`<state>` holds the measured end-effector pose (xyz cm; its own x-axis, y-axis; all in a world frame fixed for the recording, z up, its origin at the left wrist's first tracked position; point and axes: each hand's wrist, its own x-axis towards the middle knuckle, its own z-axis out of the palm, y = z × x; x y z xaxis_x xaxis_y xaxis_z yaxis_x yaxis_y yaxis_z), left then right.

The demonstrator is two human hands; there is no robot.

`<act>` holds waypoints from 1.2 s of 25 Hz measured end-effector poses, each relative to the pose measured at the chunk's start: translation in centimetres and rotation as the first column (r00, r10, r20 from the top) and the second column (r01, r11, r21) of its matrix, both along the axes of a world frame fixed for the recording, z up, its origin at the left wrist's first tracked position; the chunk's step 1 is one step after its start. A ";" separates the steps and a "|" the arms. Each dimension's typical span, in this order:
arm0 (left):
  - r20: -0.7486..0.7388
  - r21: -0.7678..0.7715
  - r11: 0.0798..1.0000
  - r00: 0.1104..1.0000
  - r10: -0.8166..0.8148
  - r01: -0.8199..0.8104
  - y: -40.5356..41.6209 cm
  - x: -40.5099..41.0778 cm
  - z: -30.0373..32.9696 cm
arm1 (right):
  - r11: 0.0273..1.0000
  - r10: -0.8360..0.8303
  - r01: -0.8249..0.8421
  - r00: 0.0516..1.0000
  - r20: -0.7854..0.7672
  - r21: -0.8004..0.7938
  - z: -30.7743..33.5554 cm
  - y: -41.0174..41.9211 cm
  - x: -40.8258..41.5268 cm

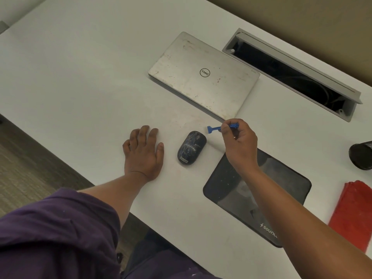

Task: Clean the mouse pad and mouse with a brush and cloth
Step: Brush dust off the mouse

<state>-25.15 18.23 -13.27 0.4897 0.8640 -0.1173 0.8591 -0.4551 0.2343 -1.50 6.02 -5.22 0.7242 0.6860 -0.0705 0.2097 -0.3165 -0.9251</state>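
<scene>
Brush [216,128] first: a small blue tool, held just above the worktop [80,77], its long axis running roughly left to right in the view, with the flat blue end pointing left toward the space above the mouse [191,148] and the comb-like end poking out on the far side of your grip. Your right hand [239,143] pinches it — thumb and fingers [224,130] curled round its middle. The mouse lies just below and left of the brush, apart from it, dark with pale streaks; its long axis is tilted, the logo end nearest you and the front end pointing away and slightly right. The mouse pad [281,184] sits to the right of the mouse, black and smudged, its long side running diagonally; your right forearm crosses over it. Your left hand [143,152] rests flat on the worktop left of the mouse, fingers straight and slightly spread, holding nothing. A red cloth [354,214] lies at the right edge, beyond the pad. Farther off — a closed silver laptop [203,75].
</scene>
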 end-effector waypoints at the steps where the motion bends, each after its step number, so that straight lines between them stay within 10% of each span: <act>1: 0.003 -0.001 1.000 1.000 0.001 -0.001 0.0 0.0 0.0 | 0.999 0.028 -0.026 0.997 -0.072 0.032 0.0 -0.3 -0.4; 30: -0.009 -0.012 1.000 1.000 -0.002 0.002 -0.2 0.1 0.2 | 0.975 0.180 -0.151 0.968 0.177 -0.165 0.3 -1.3 -2.2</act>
<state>-25.08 18.03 -13.04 0.4902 0.8615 -0.1323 0.8603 -0.4539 0.2319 -3.73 4.72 -4.95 0.6114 0.7895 -0.0532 0.4379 -0.3936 -0.8083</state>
